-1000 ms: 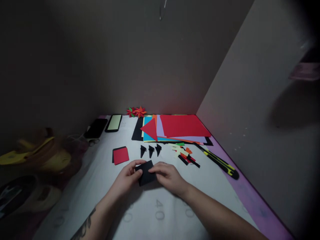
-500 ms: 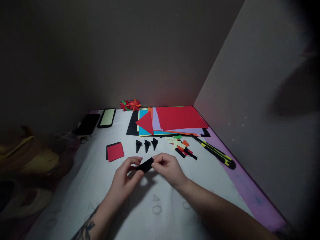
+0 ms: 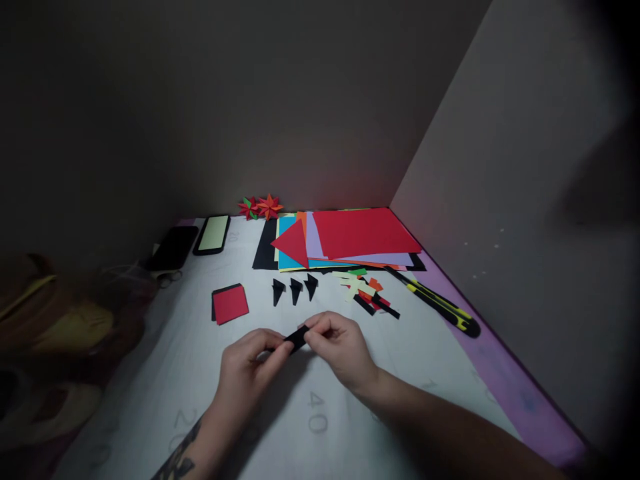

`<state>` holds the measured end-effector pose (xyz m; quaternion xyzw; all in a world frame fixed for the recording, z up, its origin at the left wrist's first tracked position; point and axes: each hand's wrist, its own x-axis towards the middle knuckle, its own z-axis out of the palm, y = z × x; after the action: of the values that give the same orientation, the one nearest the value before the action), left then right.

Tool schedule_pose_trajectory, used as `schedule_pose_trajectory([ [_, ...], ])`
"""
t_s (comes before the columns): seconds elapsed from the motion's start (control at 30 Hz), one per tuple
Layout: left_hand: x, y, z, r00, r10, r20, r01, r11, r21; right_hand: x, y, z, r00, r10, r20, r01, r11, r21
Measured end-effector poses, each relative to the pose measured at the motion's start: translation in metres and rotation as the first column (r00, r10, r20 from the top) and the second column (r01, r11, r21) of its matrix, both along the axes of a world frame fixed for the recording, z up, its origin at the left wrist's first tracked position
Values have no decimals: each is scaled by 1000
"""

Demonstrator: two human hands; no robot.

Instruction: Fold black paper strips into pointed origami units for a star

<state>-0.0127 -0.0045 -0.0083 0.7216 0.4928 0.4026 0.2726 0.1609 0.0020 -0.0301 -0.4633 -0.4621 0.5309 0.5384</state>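
A small folded strip of black paper [image 3: 299,339] is held between both hands, just above the white numbered surface. My left hand [image 3: 250,363] pinches its left end between thumb and fingers. At the other end, my right hand [image 3: 343,347] grips it with thumb and forefinger. Beyond the hands stand three small folded black paper pieces [image 3: 296,291] in a row. To their left lies a small stack of square papers [image 3: 231,305], red on top with black showing beneath.
Coloured paper sheets [image 3: 367,233] are piled at the back, with paper scraps [image 3: 364,290] in front. A yellow-and-black utility knife [image 3: 440,303] lies at right. Two folded paper stars [image 3: 269,207], a phone [image 3: 213,235], a black device [image 3: 174,248] and scissors [image 3: 169,279] sit at back left.
The fingers of my left hand have closed onto the black paper's left end, covering more of it. My right hand keeps its pinch. The view has shifted slightly.
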Motion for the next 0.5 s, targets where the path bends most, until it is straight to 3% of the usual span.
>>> schedule_pose_trajectory([
  [0.5, 1, -3, 6, 1000, -3, -5, 3, 998, -56, -1, 1, 0, 1000, -7, 6, 7, 1000, 27],
])
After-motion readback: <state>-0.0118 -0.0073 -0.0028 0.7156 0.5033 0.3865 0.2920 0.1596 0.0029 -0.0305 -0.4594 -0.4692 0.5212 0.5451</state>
